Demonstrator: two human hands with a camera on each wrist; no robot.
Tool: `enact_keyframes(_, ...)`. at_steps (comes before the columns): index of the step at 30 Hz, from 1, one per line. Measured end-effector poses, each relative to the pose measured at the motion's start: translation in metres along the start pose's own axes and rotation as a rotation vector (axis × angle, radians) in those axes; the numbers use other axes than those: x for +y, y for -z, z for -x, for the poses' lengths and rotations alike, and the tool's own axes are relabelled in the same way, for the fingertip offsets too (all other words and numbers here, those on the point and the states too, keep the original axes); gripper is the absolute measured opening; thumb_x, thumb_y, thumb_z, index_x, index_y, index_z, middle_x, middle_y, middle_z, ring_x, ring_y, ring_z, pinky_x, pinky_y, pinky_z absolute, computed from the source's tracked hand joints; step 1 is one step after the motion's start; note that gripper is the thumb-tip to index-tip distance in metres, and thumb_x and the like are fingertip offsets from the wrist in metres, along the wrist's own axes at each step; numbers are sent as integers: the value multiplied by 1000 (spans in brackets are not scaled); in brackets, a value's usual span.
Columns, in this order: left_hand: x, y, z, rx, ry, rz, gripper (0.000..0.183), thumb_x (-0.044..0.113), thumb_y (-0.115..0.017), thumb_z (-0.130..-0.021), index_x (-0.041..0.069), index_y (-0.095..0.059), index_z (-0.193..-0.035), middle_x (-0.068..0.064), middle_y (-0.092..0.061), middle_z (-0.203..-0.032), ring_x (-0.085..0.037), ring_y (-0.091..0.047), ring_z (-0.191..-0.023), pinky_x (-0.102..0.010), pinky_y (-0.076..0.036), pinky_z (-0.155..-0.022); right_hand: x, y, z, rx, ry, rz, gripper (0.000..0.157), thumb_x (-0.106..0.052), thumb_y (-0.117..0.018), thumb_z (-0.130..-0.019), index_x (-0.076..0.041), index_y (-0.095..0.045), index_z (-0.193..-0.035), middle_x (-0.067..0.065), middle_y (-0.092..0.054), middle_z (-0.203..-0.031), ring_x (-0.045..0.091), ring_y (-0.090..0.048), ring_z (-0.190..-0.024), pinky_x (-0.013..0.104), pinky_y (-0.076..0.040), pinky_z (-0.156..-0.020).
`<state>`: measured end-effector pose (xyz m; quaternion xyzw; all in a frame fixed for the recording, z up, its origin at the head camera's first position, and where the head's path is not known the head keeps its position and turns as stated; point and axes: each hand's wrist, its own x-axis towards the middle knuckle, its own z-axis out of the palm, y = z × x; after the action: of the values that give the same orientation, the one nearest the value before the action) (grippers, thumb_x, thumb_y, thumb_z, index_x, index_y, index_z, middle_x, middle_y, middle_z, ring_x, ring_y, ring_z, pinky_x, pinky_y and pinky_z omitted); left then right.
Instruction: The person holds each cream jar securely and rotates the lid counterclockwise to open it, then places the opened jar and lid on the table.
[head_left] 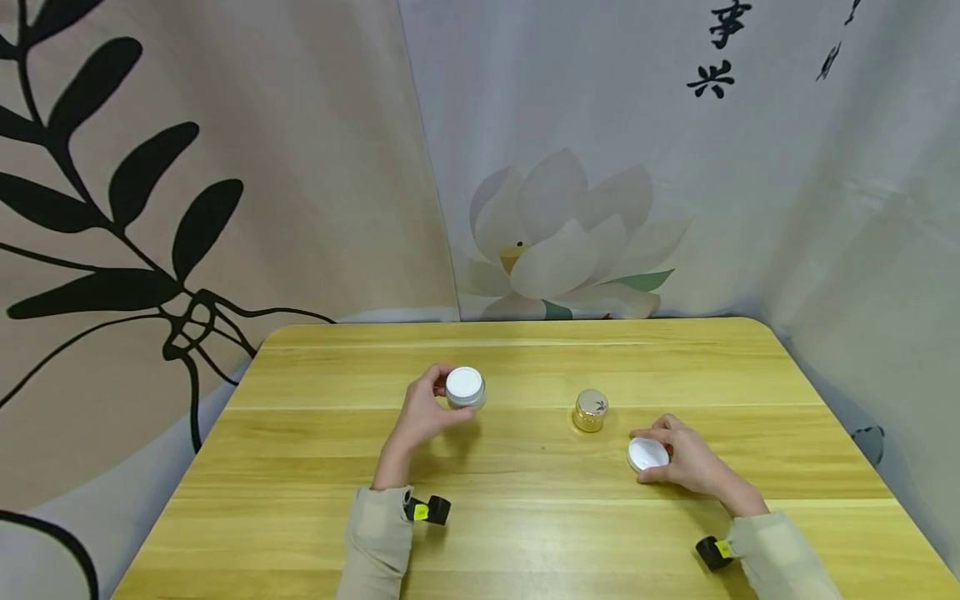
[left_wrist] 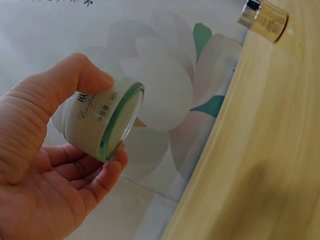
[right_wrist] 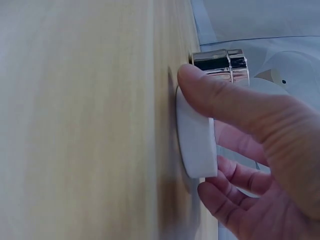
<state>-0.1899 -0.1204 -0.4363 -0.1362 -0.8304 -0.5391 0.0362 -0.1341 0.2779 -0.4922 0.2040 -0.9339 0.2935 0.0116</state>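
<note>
My left hand (head_left: pixel 427 410) holds a small glass cream jar (left_wrist: pixel 102 117) above the table, thumb on one side and fingers on the other. Dark print runs along the jar's side, and its base edge looks green in the left wrist view. From the head view, its round top (head_left: pixel 464 382) is white. Over to the right, my right hand (head_left: pixel 688 455) pinches a white round lid (head_left: pixel 647 454) by its edge, low over the tabletop. Between the two hands stands a small gold jar (head_left: pixel 589 411) with a shiny cap, untouched by either hand.
The wooden table (head_left: pixel 525 533) has rounded far corners. Behind it hangs a pale curtain (head_left: pixel 337 167) printed with a lotus and dark leaves, reaching down near the table's back edge. A black camera (head_left: pixel 429 510) sits at each wrist.
</note>
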Motion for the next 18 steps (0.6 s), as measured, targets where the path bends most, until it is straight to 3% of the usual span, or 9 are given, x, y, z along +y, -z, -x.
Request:
enact_keyframes(10, -17, 4, 3, -6, 60, -64, 54, -1, -81, -61, -1, -55, -109, -12, -57, -99, -25, -49, -93, -33, -43, -78, 0, 1, 0, -10, -6, -5, 60, -25, -86, -63, 0, -66, -113, 4, -50, -93, 15, -42, -75, 22, -36, -62)
enact_keyframes(18, -34, 5, 6, -14, 112, -83, 54, -3, -80, -63, -3, -54, -110, -13, -57, -101, -26, -51, -94, -36, -43, -81, 0, 2, 0, 1, 19, -9, 60, -30, -86, -64, -1, -67, -113, 4, -50, -93, 15, -43, -76, 23, -36, -62)
